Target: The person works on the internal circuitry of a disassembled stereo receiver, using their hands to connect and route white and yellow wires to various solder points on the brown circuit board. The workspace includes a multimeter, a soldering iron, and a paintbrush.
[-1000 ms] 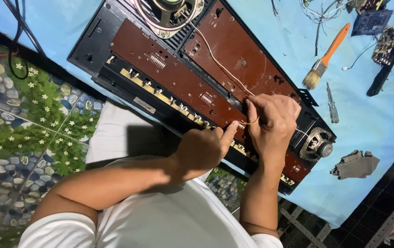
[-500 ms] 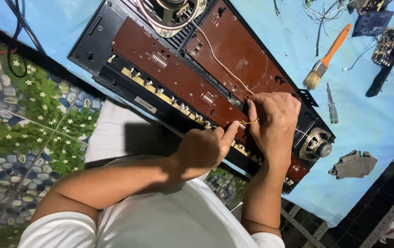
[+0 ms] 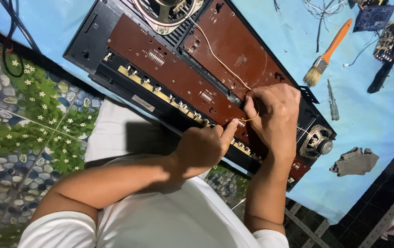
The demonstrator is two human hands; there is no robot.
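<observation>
Hands meet over the brown circuit board [image 3: 174, 76]: left hand [image 3: 204, 147] pinches a thin yellow wire [image 3: 251, 119] at its near edge, right hand [image 3: 275, 115] curls closed beside. Wire looks light, limp, fragile; best gripped near its end.

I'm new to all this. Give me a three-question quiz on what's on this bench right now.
1. True or false: both hands work at the brown circuit board.
2. Which tool has an orange handle? A) screwdriver B) paintbrush C) pliers
3. Fill in: the thin yellow wire runs from the large speaker down to the ___ hand.

Key:
1. True: left hand and right hand meet there.
2. B, the paintbrush; the screwdriver lies beside it.
3. Right.
</observation>
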